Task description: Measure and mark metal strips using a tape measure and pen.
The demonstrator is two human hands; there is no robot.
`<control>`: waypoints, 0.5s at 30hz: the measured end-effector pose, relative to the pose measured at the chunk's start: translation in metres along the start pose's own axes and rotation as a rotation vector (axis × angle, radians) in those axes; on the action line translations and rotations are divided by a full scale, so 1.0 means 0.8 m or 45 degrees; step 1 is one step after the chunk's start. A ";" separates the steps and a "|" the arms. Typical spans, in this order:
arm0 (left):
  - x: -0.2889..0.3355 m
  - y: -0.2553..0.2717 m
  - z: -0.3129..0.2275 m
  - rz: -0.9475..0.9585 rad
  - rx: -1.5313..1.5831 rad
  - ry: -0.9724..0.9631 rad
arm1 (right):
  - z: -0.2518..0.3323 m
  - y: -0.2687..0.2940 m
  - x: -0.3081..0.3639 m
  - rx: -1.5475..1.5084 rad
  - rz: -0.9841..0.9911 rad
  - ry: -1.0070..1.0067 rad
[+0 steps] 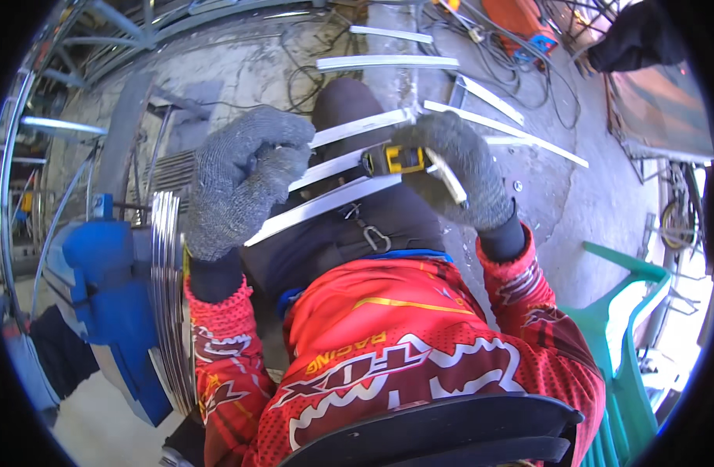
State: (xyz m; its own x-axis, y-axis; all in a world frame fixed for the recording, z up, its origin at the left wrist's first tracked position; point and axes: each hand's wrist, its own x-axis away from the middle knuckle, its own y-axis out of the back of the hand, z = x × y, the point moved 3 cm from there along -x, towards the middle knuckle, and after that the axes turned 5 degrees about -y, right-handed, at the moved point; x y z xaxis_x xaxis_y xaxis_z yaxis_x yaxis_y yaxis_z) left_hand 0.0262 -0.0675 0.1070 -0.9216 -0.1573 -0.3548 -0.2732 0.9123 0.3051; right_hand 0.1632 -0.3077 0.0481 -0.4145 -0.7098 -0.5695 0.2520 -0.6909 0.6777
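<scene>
The tape measure [406, 159] is above the lap [407, 222], grasped by the right hand [464, 167]. Beside it, metal strips [322, 209] extend across the lap. The left hand [244, 179] is curled near their left ends; whether it grips one, I cannot tell.

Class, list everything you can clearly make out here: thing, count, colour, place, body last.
Tape measure: one, yellow-black, at right hand
Near strips: three, silvery, across lap
Floor strips: at least four, silvery, ahead
Boxy machine: one, orange, upper right
Cables: several, dark, around it
Chair: one, green, lower right
Equipment: one, blue, left
Bar bundle: one, silvery, beside it
Carabiner: one, silvery, centre
Jersey: one, red, bottom centre
Left hand: one, grey-gloved, left of centre
Right hand: one, grey-gloved, right of centre
</scene>
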 end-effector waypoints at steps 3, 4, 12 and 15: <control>0.051 0.031 0.028 -0.273 0.043 0.200 | 0.035 -0.010 0.006 0.044 0.253 0.027; 0.065 0.039 0.040 -0.358 0.053 0.224 | 0.040 -0.015 0.014 0.099 0.223 0.093; 0.084 0.018 0.067 -0.532 0.174 0.311 | 0.080 -0.031 0.025 -0.164 0.523 -0.073; 0.073 -0.007 0.115 -0.466 0.239 0.343 | 0.070 -0.051 0.033 -0.206 0.603 -0.113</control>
State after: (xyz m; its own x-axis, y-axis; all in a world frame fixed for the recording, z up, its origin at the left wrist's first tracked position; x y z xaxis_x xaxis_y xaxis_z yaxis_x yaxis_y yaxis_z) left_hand -0.0009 -0.0469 0.0031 -0.8198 -0.5499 -0.1599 -0.5608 0.8274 0.0294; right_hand 0.0927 -0.2901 0.0316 -0.2926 -0.9409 -0.1705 0.5594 -0.3131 0.7675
